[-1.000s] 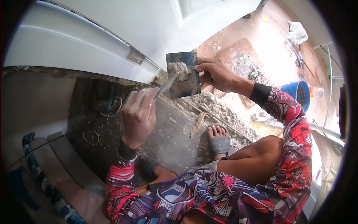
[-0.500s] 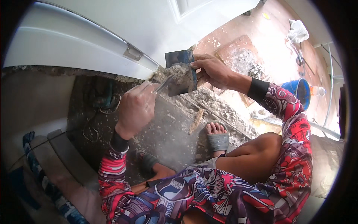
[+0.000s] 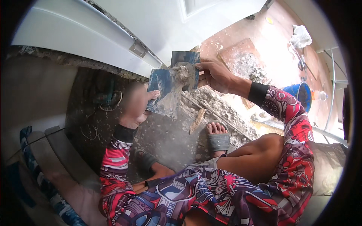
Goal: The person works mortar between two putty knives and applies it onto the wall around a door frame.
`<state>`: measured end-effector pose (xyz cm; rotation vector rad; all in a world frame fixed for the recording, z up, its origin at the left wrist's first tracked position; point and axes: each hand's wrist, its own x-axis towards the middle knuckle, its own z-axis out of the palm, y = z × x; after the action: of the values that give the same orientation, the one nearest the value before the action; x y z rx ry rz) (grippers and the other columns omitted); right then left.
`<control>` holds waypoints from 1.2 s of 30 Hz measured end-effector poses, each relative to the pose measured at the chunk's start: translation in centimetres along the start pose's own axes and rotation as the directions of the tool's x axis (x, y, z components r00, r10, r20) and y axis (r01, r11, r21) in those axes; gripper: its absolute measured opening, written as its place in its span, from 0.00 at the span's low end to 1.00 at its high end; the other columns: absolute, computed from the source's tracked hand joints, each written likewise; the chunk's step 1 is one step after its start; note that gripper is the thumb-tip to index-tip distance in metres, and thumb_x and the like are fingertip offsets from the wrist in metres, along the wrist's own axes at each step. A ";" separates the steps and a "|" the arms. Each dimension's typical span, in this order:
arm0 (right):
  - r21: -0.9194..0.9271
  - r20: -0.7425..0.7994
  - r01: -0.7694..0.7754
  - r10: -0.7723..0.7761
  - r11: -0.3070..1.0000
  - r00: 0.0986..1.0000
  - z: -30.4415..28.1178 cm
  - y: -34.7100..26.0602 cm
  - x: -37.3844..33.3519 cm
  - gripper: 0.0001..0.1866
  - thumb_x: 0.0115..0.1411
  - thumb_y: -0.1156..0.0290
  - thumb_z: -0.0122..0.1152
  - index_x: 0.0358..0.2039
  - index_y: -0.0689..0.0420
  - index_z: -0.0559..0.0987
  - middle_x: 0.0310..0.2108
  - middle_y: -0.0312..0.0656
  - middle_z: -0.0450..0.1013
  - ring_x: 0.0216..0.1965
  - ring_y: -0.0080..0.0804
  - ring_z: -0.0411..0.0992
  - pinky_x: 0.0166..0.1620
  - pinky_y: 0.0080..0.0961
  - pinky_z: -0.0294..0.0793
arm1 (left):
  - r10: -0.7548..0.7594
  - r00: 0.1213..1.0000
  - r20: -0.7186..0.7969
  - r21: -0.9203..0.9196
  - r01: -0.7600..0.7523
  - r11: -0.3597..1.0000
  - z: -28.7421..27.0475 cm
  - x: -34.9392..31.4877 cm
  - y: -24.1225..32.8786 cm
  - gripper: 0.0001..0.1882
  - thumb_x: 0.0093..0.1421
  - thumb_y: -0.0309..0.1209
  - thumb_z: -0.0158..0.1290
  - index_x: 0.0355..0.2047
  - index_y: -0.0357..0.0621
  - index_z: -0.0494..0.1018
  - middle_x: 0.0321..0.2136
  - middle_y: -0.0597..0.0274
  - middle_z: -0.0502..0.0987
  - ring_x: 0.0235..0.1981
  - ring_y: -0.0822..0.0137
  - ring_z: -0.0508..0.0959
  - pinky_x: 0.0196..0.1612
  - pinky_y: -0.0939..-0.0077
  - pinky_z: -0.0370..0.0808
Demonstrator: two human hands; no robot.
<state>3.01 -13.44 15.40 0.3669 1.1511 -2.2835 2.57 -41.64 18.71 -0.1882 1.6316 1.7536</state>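
Observation:
Two flat blue-black scrapers meet in front of the white door frame. My left hand (image 3: 136,103), partly blurred, is closed on the near scraper (image 3: 163,90), its thumb on the mortar-smeared blade. In my right hand (image 3: 217,76) is the far scraper (image 3: 185,56), pinched at its right edge. A lump of wet grey mortar (image 3: 184,74) sits where the two blades overlap. The handles of both tools are mostly hidden by my hands.
A white door (image 3: 222,22) and its frame (image 3: 94,41) rise ahead. Rough mortar (image 3: 215,103) and a wood piece (image 3: 197,119) lie near my sandalled foot. To the right stand a blue bucket (image 3: 299,96) and a mortar-heaped board (image 3: 243,56). A corded tool (image 3: 105,96) lies left.
My left hand has turned its scraper from edge-on to broad face up, and the blade now laps the right-hand scraper beside the mortar. The right-hand scraper has shifted slightly.

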 end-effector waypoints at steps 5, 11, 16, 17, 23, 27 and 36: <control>0.010 0.025 -0.016 0.016 1.000 1.000 0.0 0.5 0.6 0.11 0.71 0.72 0.41 0.45 0.67 0.66 0.44 0.50 0.70 0.36 0.41 0.79 0.39 0.34 0.85 | -0.048 0.999 0.025 -0.124 0.051 0.991 -0.2 -0.9 -0.3 0.08 0.59 0.27 0.53 0.39 0.40 0.76 0.28 0.69 0.78 0.23 0.78 0.77 0.24 0.80 0.77; 0.062 0.010 0.000 -0.001 0.998 1.000 1.0 0.2 0.2 0.11 0.71 0.72 0.40 0.47 0.66 0.66 0.45 0.50 0.71 0.36 0.39 0.79 0.39 0.34 0.85 | -0.026 1.000 -0.009 -0.220 0.023 0.975 -0.3 -0.9 -0.7 0.10 0.59 0.28 0.52 0.41 0.41 0.75 0.28 0.67 0.79 0.19 0.78 0.77 0.15 0.87 0.71; 0.012 0.051 0.030 -0.031 0.999 0.998 1.7 0.0 0.1 0.13 0.70 0.74 0.39 0.50 0.67 0.65 0.47 0.51 0.71 0.37 0.39 0.79 0.39 0.34 0.86 | -0.062 0.971 0.233 -0.422 0.158 0.893 -2.4 -1.5 -0.4 0.16 0.60 0.27 0.50 0.47 0.34 0.71 0.36 0.56 0.80 0.28 0.69 0.81 0.29 0.77 0.79; 0.010 0.047 0.031 -0.032 0.999 0.998 1.7 -0.1 -0.1 0.13 0.70 0.74 0.39 0.50 0.67 0.65 0.47 0.51 0.71 0.37 0.39 0.79 0.39 0.34 0.86 | -0.058 0.965 0.257 -0.441 0.171 0.881 -2.0 -1.5 -0.2 0.17 0.60 0.27 0.50 0.49 0.32 0.70 0.38 0.53 0.80 0.32 0.67 0.83 0.35 0.74 0.82; 0.003 0.043 0.031 -0.031 1.000 0.999 2.4 -0.5 -0.6 0.11 0.69 0.76 0.40 0.49 0.67 0.65 0.43 0.49 0.72 0.35 0.40 0.79 0.36 0.32 0.87 | 0.058 0.995 0.083 -0.274 -0.033 0.961 -0.8 -2.4 1.2 0.10 0.59 0.27 0.51 0.40 0.38 0.74 0.29 0.63 0.80 0.19 0.76 0.79 0.16 0.86 0.74; -0.082 0.107 0.045 -0.036 0.996 0.994 2.8 -0.8 -0.7 0.10 0.69 0.75 0.42 0.46 0.67 0.66 0.40 0.48 0.72 0.33 0.39 0.80 0.32 0.30 0.87 | 0.110 0.994 0.023 -0.308 -0.097 0.946 -1.2 -2.6 1.8 0.09 0.59 0.25 0.50 0.39 0.36 0.74 0.30 0.61 0.80 0.26 0.72 0.81 0.27 0.80 0.80; -0.081 0.069 0.101 -0.096 0.992 0.993 3.7 -0.9 -1.2 0.08 0.68 0.75 0.45 0.43 0.66 0.69 0.38 0.46 0.72 0.31 0.35 0.80 0.29 0.24 0.86 | 0.057 0.993 0.104 -0.463 -0.002 0.886 -1.0 -3.8 2.7 0.15 0.61 0.24 0.46 0.48 0.30 0.71 0.36 0.53 0.81 0.31 0.67 0.83 0.31 0.76 0.83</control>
<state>3.51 -15.52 18.74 0.2057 1.2526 -2.3046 3.36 -43.92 22.80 -0.2788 1.1150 2.1155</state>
